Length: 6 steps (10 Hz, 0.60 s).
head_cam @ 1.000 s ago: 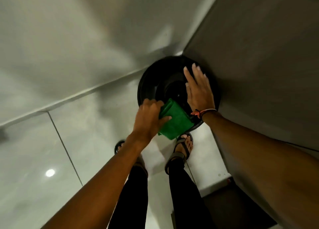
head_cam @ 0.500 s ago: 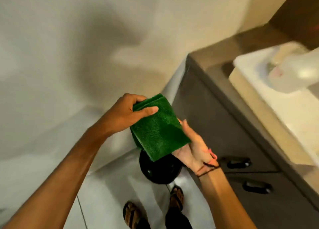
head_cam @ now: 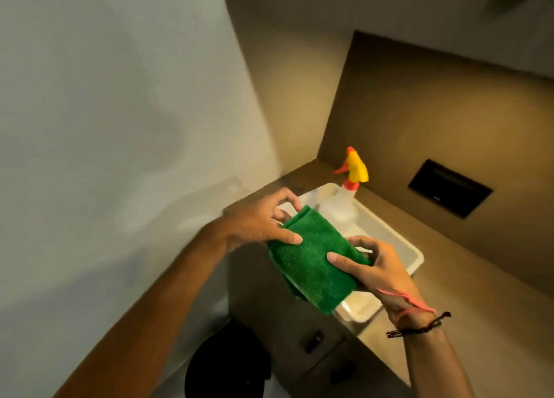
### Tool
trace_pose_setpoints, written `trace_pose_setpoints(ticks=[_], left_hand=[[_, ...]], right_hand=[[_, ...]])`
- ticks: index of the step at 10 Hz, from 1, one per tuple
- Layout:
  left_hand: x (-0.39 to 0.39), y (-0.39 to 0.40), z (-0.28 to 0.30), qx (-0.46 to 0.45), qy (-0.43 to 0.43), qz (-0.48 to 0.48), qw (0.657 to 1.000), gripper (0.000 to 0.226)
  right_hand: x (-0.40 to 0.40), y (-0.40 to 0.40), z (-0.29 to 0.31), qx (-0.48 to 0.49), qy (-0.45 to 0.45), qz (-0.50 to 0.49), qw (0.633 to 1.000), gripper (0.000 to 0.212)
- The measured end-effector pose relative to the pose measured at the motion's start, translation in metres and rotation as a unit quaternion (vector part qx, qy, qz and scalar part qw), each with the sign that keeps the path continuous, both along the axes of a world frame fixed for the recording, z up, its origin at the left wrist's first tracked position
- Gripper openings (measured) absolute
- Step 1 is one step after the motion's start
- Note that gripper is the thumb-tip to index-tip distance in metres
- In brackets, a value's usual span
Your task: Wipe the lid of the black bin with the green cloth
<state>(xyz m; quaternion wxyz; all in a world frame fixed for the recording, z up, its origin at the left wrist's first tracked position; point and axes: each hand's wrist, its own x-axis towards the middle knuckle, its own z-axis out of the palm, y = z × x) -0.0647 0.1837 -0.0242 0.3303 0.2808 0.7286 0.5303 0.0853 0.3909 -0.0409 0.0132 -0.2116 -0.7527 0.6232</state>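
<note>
Green microfibre cloth [head_cam: 314,261], folded into a thick pad, held up at chest height between both hands, well above the floor and apart from the bin. Left hand [head_cam: 257,221]: thumb laid flat on the cloth's upper face, fingers curled behind its far-left edge, gripping it. Right hand [head_cam: 374,265]: thumb pressed on the near-right part of the cloth, fingers wrapped under the right edge, likewise gripping; cord bracelets [head_cam: 416,322] at the wrist. Black bin [head_cam: 227,364]: round, on the floor at the lower middle of the view, beside the cabinet front [head_cam: 299,331]; its lid shows only as a dark, blurred top, so its cleanliness cannot be told. Desk [head_cam: 467,292]: tan surface to the right, bearing a white tray [head_cam: 398,241], and in it a clear spray bottle [head_cam: 341,206] with yellow and red trigger head, just beyond the cloth. Dark wall plate [head_cam: 449,188] on the far right. Task status, by judgement: no wiping contact at present; the cloth appears to be in the course of refolding or turning to a fresh face. Whether any of the lid is done cannot be read here; outstanding, at the least, is bringing the cloth down to the lid.
</note>
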Motion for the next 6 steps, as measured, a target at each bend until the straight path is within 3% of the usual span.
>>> trace_pose_setpoints(ticks=[1,2,3,4,5,6], left_hand=[[-0.002,0.067,-0.024,-0.034,0.037,-0.021,0.999,0.044],[-0.002,0.118,-0.054,-0.103,0.089,-0.015,0.991,0.051],[-0.003,0.14,-0.082,-0.165,0.149,-0.021,0.975,0.052],[0.002,0.143,-0.094,-0.204,0.171,-0.042,0.963,0.05],[0.007,0.137,-0.086,-0.245,0.265,-0.075,0.93,0.048],[0.013,0.114,-0.065,-0.222,0.347,-0.016,0.911,0.045]], right_hand=[[0.001,0.044,-0.017,0.131,-0.051,-0.041,0.989,0.037],[-0.005,0.07,-0.039,0.267,-0.093,-0.053,0.958,0.045],[-0.012,0.074,-0.05,0.35,-0.118,-0.019,0.929,0.045],[-0.021,0.07,-0.055,0.456,-0.192,0.082,0.865,0.046],[-0.025,0.062,-0.049,0.527,-0.252,0.134,0.801,0.048],[-0.024,0.05,-0.038,0.582,-0.211,0.107,0.778,0.05]])
